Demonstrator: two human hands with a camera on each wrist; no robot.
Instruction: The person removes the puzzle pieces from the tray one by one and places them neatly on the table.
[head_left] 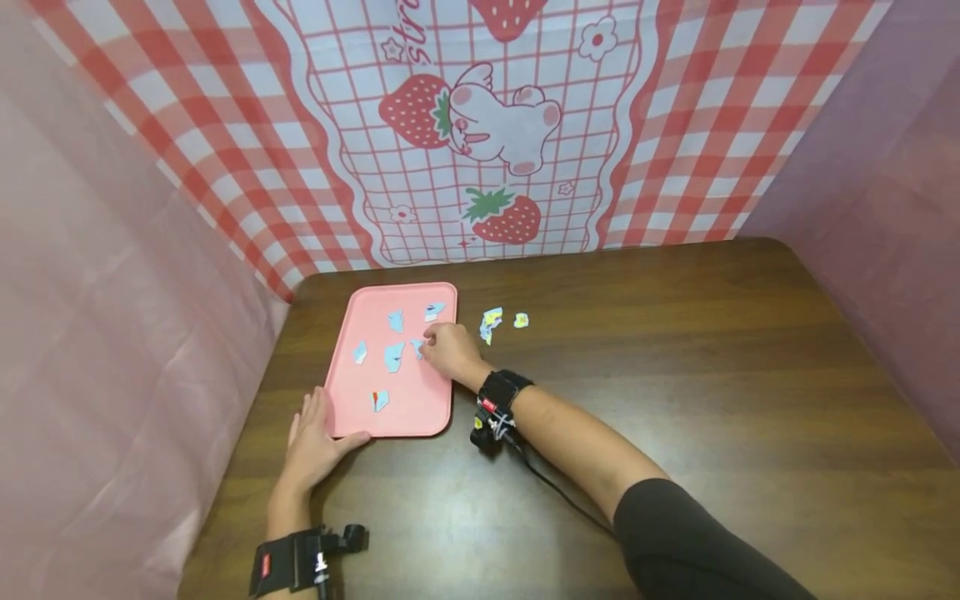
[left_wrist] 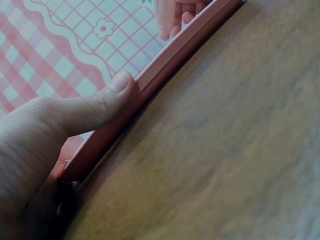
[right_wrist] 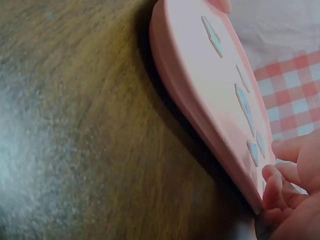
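A pink tray (head_left: pixel 420 417) lies on the wooden table with several light-blue, irregular puzzle pieces spread over it. My left hand (head_left: pixel 313 446) rests at its near left corner, the fingers along the left side. In the left wrist view the thumb (left_wrist: pixel 102 102) presses on the rim. Over the right side of the tray is my right hand (head_left: pixel 452 352), its fingertips beside a small blue piece (head_left: pixel 417 349). That piece (right_wrist: pixel 253 152) lies flat on the tray in the right wrist view, just short of the loosely bent fingers. I see nothing held there.
Right of the tray, a small cluster of yellow and blue pieces (head_left: pixel 489 322) and one separate yellow piece (head_left: pixel 521 320) lie on the table (head_left: pixel 675 392). Behind it hangs a strawberry-print cloth (head_left: pixel 480 200). A black cable (head_left: pixel 562 497) runs from the right wrist camera.
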